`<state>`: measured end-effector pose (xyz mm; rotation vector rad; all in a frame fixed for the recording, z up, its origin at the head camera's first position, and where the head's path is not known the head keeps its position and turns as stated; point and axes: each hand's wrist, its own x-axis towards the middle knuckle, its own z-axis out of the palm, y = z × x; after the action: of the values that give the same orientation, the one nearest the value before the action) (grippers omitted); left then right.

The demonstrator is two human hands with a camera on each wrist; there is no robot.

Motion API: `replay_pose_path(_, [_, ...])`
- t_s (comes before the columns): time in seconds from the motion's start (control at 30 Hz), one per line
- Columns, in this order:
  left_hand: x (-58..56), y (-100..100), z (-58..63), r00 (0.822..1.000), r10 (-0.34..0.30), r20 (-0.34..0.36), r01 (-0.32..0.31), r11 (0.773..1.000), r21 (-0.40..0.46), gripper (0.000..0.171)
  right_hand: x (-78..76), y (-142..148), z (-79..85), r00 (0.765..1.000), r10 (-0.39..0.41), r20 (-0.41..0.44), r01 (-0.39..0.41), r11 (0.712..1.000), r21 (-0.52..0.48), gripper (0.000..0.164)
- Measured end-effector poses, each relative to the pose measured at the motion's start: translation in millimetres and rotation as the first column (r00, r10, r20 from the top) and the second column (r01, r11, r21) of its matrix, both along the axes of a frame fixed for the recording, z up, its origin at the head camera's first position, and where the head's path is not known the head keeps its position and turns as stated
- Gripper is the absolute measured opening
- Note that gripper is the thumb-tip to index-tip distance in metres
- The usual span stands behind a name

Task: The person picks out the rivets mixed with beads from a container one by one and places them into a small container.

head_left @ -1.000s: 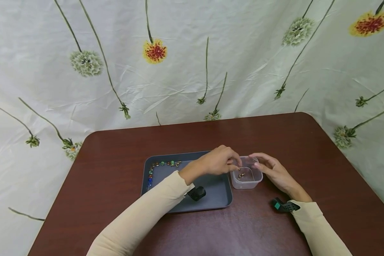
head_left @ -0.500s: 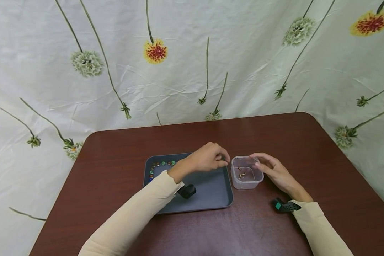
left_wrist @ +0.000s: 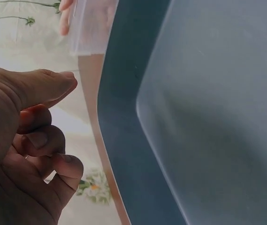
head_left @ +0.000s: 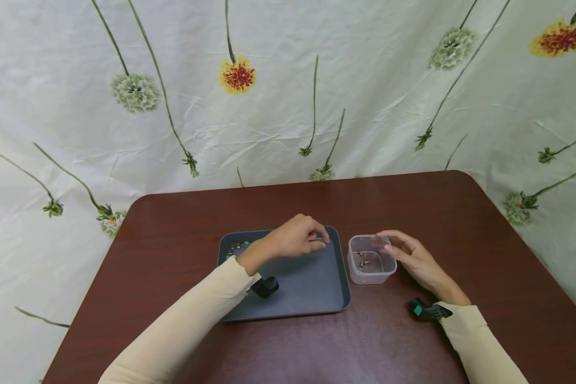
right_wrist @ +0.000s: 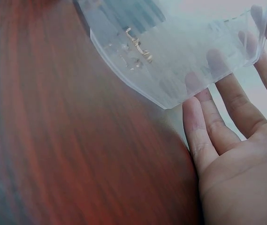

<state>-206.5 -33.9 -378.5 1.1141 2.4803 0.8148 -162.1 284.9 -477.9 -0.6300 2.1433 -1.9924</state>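
Note:
My left hand (head_left: 295,236) is over the back right of the grey tray (head_left: 301,290). In the left wrist view its fingers (left_wrist: 46,140) are curled and the thumb points forward; I cannot tell whether something small is pinched at the tips. To the right of the tray stands a clear plastic container (head_left: 370,278), with several small gold-coloured pieces (right_wrist: 138,45) on its bottom. My right hand (head_left: 415,261) holds this container by its right side, thumb and fingers at the rim. Coloured glass beads (head_left: 237,246) lie along the tray's back left corner, partly hidden by the left arm.
Tray and container stand on a dark red-brown table (head_left: 403,202) with rounded back corners. A white cloth (head_left: 269,122) with printed flowers hangs behind it. Each wrist wears a black strapped device, one of them (head_left: 265,287) over the tray.
My left hand has come out of the container and moved left over the tray, its forearm covering more of the bead row. The right hand and the container have stayed in place.

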Motion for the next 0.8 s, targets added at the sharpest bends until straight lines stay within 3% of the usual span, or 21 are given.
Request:
replay_pose_path(0.53, [-7.9, -46.0, -4.7, 0.997, 0.079, 0.001, -0.078, 0.994, -0.077, 0.015, -0.7, 0.1, -0.6, 1.000, 0.011, 0.003, -0.011, 1.000, -0.014, 0.035])
replay_pose_path(0.8, [-10.2, -71.3, -7.9, 0.991, 0.127, -0.041, -0.131, 0.985, -0.115, 0.014, 0.2, 1.0, -1.2, 1.000, 0.010, 0.007, -0.010, 1.000, -0.018, 0.036])
